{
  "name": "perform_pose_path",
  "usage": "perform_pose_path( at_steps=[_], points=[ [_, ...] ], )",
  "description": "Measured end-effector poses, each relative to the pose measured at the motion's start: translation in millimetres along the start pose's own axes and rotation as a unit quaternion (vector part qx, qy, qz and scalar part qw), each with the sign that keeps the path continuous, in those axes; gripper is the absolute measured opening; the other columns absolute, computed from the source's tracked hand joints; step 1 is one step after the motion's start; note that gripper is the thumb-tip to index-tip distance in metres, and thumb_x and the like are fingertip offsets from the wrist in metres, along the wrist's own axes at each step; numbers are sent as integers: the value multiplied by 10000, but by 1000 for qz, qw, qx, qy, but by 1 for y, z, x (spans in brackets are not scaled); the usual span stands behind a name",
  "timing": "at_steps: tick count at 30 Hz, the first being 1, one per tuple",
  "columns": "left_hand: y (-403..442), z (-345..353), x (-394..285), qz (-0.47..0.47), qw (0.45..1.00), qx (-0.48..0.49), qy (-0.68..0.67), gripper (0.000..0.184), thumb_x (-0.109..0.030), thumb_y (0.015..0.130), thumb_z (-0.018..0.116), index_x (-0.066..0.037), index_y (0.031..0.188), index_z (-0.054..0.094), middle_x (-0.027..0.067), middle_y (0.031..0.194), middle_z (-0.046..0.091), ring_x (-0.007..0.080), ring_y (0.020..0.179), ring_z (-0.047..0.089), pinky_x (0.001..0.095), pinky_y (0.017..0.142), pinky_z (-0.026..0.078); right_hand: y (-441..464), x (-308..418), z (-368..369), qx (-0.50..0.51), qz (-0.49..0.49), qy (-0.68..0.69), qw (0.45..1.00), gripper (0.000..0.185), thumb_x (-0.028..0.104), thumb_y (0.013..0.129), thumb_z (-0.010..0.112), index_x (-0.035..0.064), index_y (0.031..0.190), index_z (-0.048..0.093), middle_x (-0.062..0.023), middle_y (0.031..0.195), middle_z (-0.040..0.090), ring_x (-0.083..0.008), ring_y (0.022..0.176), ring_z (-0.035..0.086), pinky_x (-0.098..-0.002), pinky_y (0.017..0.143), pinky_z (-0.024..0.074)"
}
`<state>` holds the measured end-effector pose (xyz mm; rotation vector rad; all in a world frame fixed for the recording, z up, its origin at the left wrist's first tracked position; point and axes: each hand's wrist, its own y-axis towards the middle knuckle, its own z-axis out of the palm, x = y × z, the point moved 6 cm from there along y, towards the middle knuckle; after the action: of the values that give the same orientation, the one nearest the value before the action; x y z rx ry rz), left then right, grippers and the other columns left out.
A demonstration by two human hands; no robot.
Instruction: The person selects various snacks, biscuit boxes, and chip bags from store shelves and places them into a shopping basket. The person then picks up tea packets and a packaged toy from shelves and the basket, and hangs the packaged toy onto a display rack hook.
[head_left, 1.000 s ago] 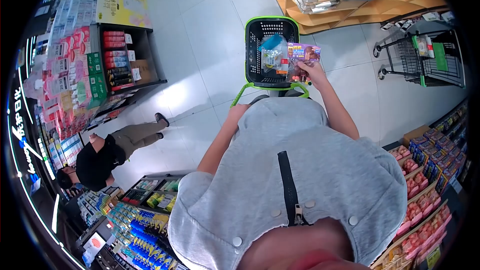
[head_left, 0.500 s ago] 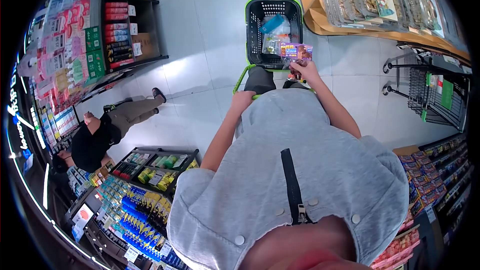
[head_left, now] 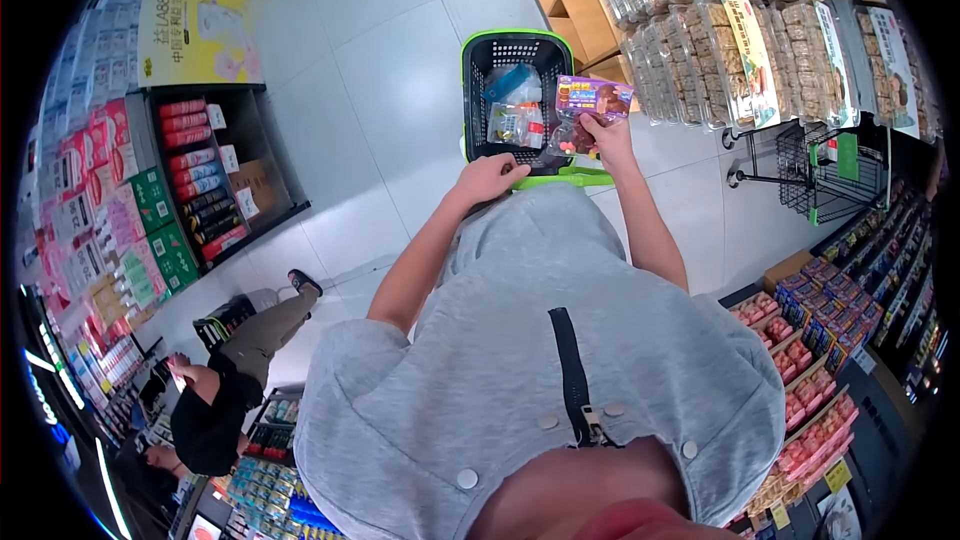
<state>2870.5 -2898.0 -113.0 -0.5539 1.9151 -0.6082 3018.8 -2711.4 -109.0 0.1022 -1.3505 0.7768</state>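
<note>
A black shopping basket (head_left: 478, 100) with a green rim stands in front of me. Closed on its green handle (head_left: 555, 180) at the near side is my left hand (head_left: 487, 180); its fingertips are partly hidden. My right hand (head_left: 608, 137) pinches a purple snack package (head_left: 595, 97) over the basket's right side. The package has a clear lower part with dark brown pieces showing. Inside the basket lie a blue-topped clear packet (head_left: 512, 83) and another clear packet with a red label (head_left: 517, 126).
Clear boxes of baked snacks (head_left: 700, 55) are stacked on a wooden shelf (head_left: 565, 10) at the right. A shopping cart (head_left: 815, 175) stands beyond. At the left is a dark shelf (head_left: 270, 230) with canisters, and a person in black (head_left: 210, 410). Pink goods (head_left: 800, 390) fill a rack at lower right.
The snack boxes appear nearer and the cart has shifted left in view. My right hand has moved down slightly, with the package turned more toward me. The left hand now sits closer to the basket's rim.
</note>
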Motion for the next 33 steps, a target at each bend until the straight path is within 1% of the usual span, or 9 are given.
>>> perform_pose_path(
  at_steps=[3,7,11,12,15,22,29,30,33],
  points=[
    [38,-14,12,59,976,70,-195,449,-447,915,574,-47,1117,559,63,966,638,156,860,608,291,732,495,12,-9,36,24,63,-33,997,117,99,870,670,44,969,643,-14,828,667,-81,646,619,-219,487,467],
    [66,-28,-4,83,928,67,-356,418,-410,920,589,-56,1139,546,56,996,628,140,879,614,293,739,517,9,-22,88,53,107,1,993,161,171,870,679,50,977,669,0,830,674,-34,627,581,-174,452,384],
    [85,-11,26,-4,871,95,-482,383,-371,930,591,-60,1151,551,41,952,636,114,774,635,269,656,536,39,-63,65,66,-59,-282,955,415,308,872,666,-40,1091,610,-138,938,683,-208,839,656,-316,746,508],
    [90,-9,34,0,872,76,-483,363,-357,927,600,-53,1122,566,37,924,639,109,742,631,254,630,527,36,-47,62,21,-186,-458,869,532,401,849,673,-39,1135,587,-160,948,680,-235,840,656,-336,757,503],
    [97,-5,59,7,874,10,-486,311,-316,916,626,-29,1035,610,25,840,648,93,645,620,210,553,502,10,-43,51,145,106,-347,921,502,341,898,632,-39,1213,541,-136,974,660,-185,883,629,-305,793,496],
    [64,-73,63,-22,836,-209,-506,232,-170,856,677,2,1007,640,50,838,669,86,635,616,206,488,466,-41,-27,40,393,88,-547,734,480,467,784,686,50,1016,636,-164,892,661,-333,833,638,-423,753,493],
    [21,-167,53,69,770,-366,-518,227,-145,903,629,30,1048,621,91,938,674,132,698,649,228,556,508,16,-7,44,246,-66,-513,820,330,385,793,681,77,900,628,-137,844,655,-341,818,629,-448,700,482],
    [19,-182,57,62,770,-379,-510,226,-140,907,623,34,1050,613,103,945,672,149,713,656,239,570,519,43,1,34,134,-168,-562,798,301,346,802,679,79,931,630,-113,895,654,-313,849,611,-432,735,462],
    [28,-202,39,62,785,-384,-481,199,-95,892,630,45,1030,611,103,939,665,176,809,663,290,688,537,94,0,11,24,-192,-588,785,336,353,817,668,115,1052,637,-62,896,621,-270,900,579,-412,813,417]
  ],
)
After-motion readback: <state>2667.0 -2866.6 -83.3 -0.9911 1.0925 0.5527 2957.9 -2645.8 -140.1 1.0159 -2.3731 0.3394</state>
